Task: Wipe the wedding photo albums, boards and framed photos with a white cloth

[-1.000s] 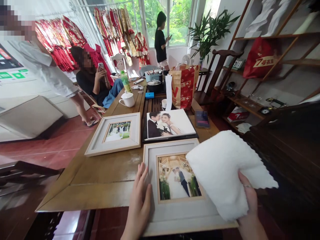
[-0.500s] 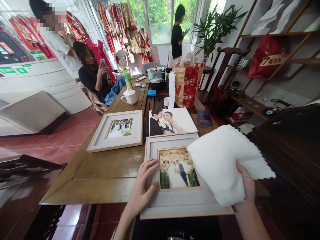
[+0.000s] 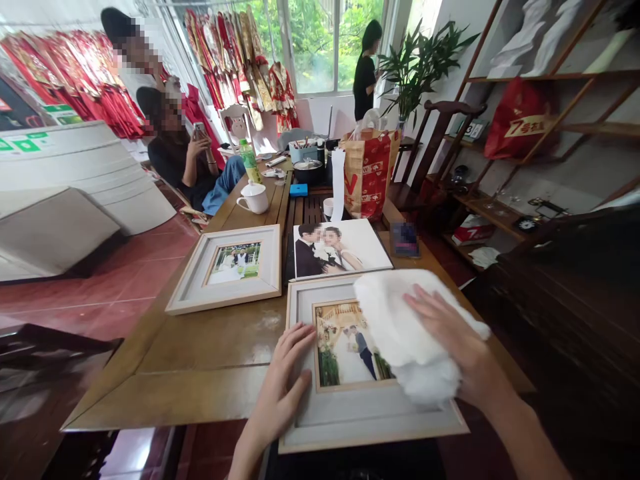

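A light wooden picture frame (image 3: 350, 415) with a wide pale mat and a wedding photo of a couple lies at the table's near edge. My left hand (image 3: 280, 377) rests on its left side, fingers stretched out and nothing held. Over the frame's right part spreads a bunched white cloth (image 3: 385, 303), hiding that side and the photo's right edge. My right hand (image 3: 450, 337) lies on top, holding the cloth against the frame; its fingertips are slightly blurred.
A second framed photo (image 3: 225, 303) lies to the left, and a large couple print (image 3: 370, 257) touches the back. Further off stand a white lidded cup (image 3: 255, 199), a green bottle (image 3: 250, 163) and a paper bag (image 3: 370, 177). A person (image 3: 170, 153) sits at the left with a phone.
My right hand has gone from holding the cloth up at its lower edge to lying over it. The cloth has come down onto the frame's right side. My left hand stays on the frame.
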### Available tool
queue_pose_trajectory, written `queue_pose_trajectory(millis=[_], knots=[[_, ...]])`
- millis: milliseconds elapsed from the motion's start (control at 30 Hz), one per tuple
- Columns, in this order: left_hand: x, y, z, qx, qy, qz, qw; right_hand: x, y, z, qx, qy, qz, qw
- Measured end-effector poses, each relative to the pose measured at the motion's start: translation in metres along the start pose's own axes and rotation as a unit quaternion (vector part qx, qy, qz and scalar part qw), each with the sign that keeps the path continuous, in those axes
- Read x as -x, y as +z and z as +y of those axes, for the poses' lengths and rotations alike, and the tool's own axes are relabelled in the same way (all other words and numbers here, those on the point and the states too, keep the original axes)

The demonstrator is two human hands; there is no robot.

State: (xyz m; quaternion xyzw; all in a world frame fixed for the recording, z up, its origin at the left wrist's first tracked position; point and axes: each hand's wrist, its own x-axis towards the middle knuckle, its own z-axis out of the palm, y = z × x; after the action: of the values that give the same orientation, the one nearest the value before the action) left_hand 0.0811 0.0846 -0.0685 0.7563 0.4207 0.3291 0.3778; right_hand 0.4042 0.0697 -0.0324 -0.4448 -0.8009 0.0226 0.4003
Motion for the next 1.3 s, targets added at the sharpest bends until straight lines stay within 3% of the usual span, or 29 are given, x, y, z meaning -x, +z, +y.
queue_pose_trajectory(millis=[100, 233, 433, 600, 767, 900, 1000, 1133, 1300], knots=[[0.001, 0.0, -0.001, 0.002, 0.003, 0.002, 1.0, -0.011, 0.023, -0.005, 0.082, -0.023, -0.134, 0.987], [0.0, 0.001, -0.002, 0.003, -0.005, 0.008, 1.0, -0.015, 0.038, -0.008, 0.134, 0.024, -0.17, 0.976], [-0.001, 0.005, -0.004, -0.014, 0.0, 0.025, 1.0, -0.008, 0.029, -0.021, 0.138, 0.022, -0.252, 0.958], [-0.001, 0.005, -0.006, -0.029, 0.004, 0.021, 0.999, 0.012, 0.015, -0.046, 0.076, -0.014, -0.328, 0.941], [-0.001, 0.002, -0.007, -0.03, -0.002, -0.003, 1.0, 0.012, 0.016, -0.043, 0.123, -0.003, -0.298, 0.947], [-0.002, -0.001, -0.004, -0.016, -0.006, -0.01, 1.0, -0.013, 0.027, -0.015, 0.19, 0.05, -0.209, 0.958], [-0.002, -0.002, -0.002, -0.008, -0.009, -0.009, 1.0, -0.033, 0.034, 0.004, 0.212, 0.078, -0.181, 0.957], [-0.002, 0.002, -0.001, 0.004, -0.011, 0.017, 1.0, -0.04, 0.039, 0.004, 0.203, 0.076, -0.216, 0.952], [-0.001, 0.008, -0.001, 0.028, -0.007, 0.057, 0.998, -0.013, 0.028, -0.028, 0.119, 0.04, -0.299, 0.946]])
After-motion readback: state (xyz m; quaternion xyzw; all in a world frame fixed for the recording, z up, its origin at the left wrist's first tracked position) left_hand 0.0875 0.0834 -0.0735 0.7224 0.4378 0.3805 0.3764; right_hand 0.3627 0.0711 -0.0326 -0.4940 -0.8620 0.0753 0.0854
